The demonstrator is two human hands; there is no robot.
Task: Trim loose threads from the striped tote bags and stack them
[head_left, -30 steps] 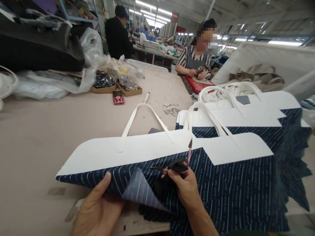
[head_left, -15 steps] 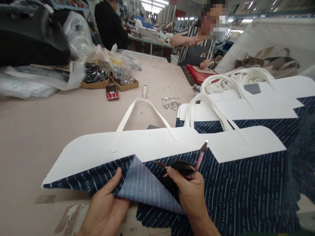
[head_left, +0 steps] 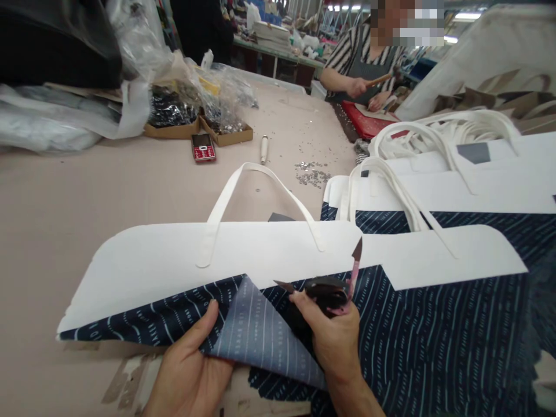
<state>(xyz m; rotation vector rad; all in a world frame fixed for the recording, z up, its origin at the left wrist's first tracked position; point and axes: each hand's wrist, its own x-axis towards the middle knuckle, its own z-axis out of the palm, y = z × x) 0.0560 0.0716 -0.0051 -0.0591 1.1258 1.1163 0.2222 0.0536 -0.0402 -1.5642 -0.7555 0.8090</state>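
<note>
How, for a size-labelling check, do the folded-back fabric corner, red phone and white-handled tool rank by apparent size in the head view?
1. folded-back fabric corner, though it lies nearest the camera, pinched by the left hand.
2. red phone.
3. white-handled tool, beside the phone, similar length but thinner.

Worktable: wide beige top [head_left: 87, 191], running far ahead of the left hand [head_left: 191, 370] and out to its left.
Far left of that hand: black bag [head_left: 56, 35] over heaped clear plastic [head_left: 47, 124].
Beyond the right hand [head_left: 336, 341]: a person in a striped top [head_left: 360, 58] at a red mat [head_left: 369, 124].
Light: ceiling strip lamp [head_left: 461, 16], high and further right.
</note>
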